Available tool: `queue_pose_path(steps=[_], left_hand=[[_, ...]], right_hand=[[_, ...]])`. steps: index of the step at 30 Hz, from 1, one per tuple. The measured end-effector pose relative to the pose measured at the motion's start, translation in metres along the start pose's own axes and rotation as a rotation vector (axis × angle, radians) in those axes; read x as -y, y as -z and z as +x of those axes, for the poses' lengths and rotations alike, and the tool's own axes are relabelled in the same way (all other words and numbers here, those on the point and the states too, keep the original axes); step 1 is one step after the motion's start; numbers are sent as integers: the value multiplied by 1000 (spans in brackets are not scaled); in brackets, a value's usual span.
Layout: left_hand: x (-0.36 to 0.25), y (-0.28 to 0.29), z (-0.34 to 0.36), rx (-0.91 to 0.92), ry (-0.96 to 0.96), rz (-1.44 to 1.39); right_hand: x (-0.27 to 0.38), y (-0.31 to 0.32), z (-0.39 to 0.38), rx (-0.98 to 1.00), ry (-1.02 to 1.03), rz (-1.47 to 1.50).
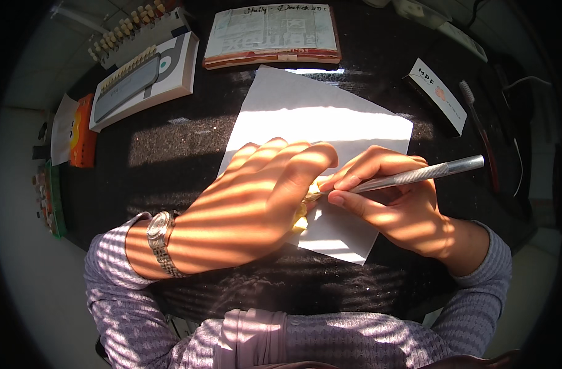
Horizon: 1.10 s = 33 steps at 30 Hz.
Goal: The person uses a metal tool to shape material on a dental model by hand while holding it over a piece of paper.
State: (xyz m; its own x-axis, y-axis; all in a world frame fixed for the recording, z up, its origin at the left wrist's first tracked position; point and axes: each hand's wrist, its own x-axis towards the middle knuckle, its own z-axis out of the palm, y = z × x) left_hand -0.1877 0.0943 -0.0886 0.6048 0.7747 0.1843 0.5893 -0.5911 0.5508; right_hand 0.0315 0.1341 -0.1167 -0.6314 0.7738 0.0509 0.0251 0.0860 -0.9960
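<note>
Mid-frame: your left hand (pixel 250 197), fingers curled, grips yellowish piece (pixel 300 222); your right hand (pixel 411 222), fingertips closed, pinches knurled metal-handled tool (pixel 410 176)

Seemingly a dental lab, from the rows of tooth-shaped samples (pixel 127 27), the toothbrush (pixel 482 132) and metal hand tool (pixel 440 170).

The left fingers (pixel 322 157) hide part of the yellow piece (pixel 300 222), leaving its full shape unclear; the tip of the metal tool (pixel 434 172) in the right fingers (pixel 348 182) is too small to make out. Beneath them, the white sheet (pixel 318 120) is partly covered. Far left of the left fingers, a green container's (pixel 58 215) contents blur; beyond the right fingers, the view's upper edge cuts off a pale object (pixel 416 13).
</note>
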Motion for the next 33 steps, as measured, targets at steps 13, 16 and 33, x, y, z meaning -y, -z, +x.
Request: queue_pose_path(steps=[13, 16, 33], left_hand=[[1, -3, -2, -36, -60, 23], [1, -3, -2, -28, -58, 26], [-1, -3, -1, -3, -54, 44]], right_hand=[[5, 5, 2, 35, 42, -143], [1, 0, 0, -14, 23, -24], [12, 4, 0, 56, 104, -199]])
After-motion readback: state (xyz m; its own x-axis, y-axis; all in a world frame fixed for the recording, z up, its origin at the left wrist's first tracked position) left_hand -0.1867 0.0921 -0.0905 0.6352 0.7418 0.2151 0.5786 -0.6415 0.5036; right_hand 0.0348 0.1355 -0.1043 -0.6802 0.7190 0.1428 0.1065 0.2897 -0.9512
